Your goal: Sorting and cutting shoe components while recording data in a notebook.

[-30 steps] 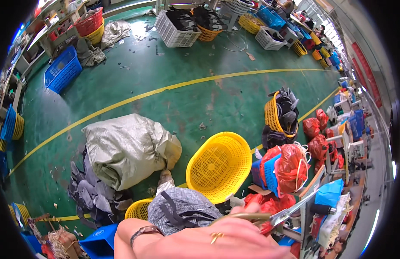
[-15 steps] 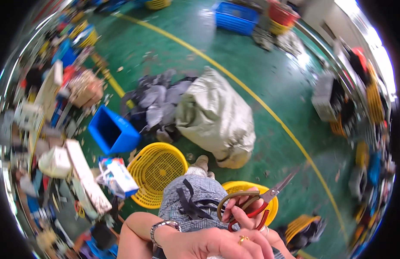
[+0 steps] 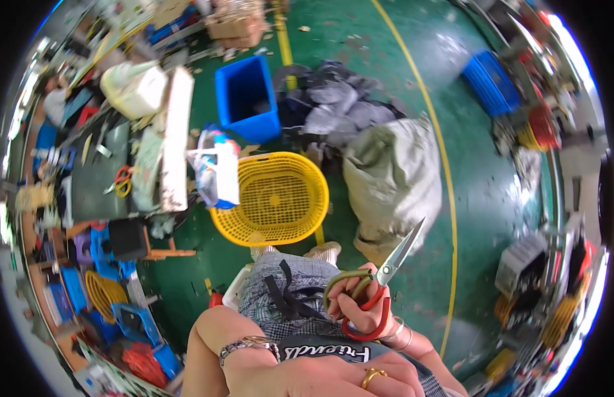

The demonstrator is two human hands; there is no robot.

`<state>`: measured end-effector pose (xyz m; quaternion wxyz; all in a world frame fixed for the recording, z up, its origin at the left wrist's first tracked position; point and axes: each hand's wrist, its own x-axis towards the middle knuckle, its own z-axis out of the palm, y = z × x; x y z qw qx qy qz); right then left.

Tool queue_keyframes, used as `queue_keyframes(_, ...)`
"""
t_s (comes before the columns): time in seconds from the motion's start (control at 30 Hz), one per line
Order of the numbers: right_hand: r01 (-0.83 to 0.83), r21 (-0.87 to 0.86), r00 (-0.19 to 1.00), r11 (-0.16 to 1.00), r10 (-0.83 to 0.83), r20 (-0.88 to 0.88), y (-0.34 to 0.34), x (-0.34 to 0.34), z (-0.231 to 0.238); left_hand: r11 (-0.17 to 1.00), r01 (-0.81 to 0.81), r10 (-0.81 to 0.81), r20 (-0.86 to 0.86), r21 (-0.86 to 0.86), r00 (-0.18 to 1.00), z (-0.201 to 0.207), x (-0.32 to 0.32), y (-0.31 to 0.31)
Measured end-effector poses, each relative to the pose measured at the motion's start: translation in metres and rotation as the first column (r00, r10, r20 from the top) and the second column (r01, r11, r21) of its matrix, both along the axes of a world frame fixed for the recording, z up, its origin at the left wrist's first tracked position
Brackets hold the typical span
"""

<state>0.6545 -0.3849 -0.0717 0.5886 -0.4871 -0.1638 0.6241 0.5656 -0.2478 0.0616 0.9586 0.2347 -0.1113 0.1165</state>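
Observation:
My right hand (image 3: pixel 355 306) is closed round a pair of scissors (image 3: pixel 405 253) with one red and one olive-brown handle loop. The blades lie close together and point up and to the right, in front of the lower part of a pale sack (image 3: pixel 394 175). My left hand (image 3: pixel 327 377), with a gold ring and a metal band at the wrist, reaches across my body at the lower edge; its fingertips are cut off from view. Beyond my feet stands a yellow plastic basket (image 3: pixel 275 238) with nothing visible in it.
Grey cloth-like pieces (image 3: pixel 333 99) lie heaped beside the sack. A blue bin (image 3: pixel 257 129) stands left of them. On the left is a workbench (image 3: pixel 176 149) with another pair of scissors (image 3: pixel 123 182) on it; a white-and-blue package (image 3: pixel 221 175) hangs over the basket's edge. Stools and crates crowd the lower left.
The view has turned, so the basket, bin, heap and sack sit farther right and the workbench shows more. The scissors point more steeply upward. A second yellow basket behind my right hand has left view.

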Motion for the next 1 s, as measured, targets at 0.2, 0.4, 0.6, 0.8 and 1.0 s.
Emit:
queue_keyframes(0.2,-0.217,-0.107,0.627,0.970,0.222,0.747,0.060,-0.047,-0.071,0.713,-0.600,0.534,0.275,0.362,0.800,0.004,-0.080,0.057)
queue_keyframes(0.4,-0.292,-0.048,0.495,0.955,0.194,0.847,0.187,-0.158,-0.104,0.160,-0.563,0.986,-0.105,0.811,0.130,-0.081,-0.220,0.117)
queue_keyframes(0.6,-0.343,-0.002,0.314,0.939,0.116,0.942,0.376,-0.261,-0.122,0.208,0.188,0.899,-0.112,0.960,-0.422,-0.281,-0.375,0.236)
queue_keyframes(0.8,-0.475,-0.019,-0.280,0.880,-0.131,0.951,0.532,-0.285,-0.140,0.018,0.682,0.999,0.006,0.731,-0.033,-0.322,-0.329,0.281)
queue_keyframes(1.0,-0.620,-0.132,-0.322,0.773,-0.098,0.942,0.584,-0.330,-0.158,-0.024,0.615,0.996,0.075,0.788,-0.057,-0.334,-0.341,0.276)
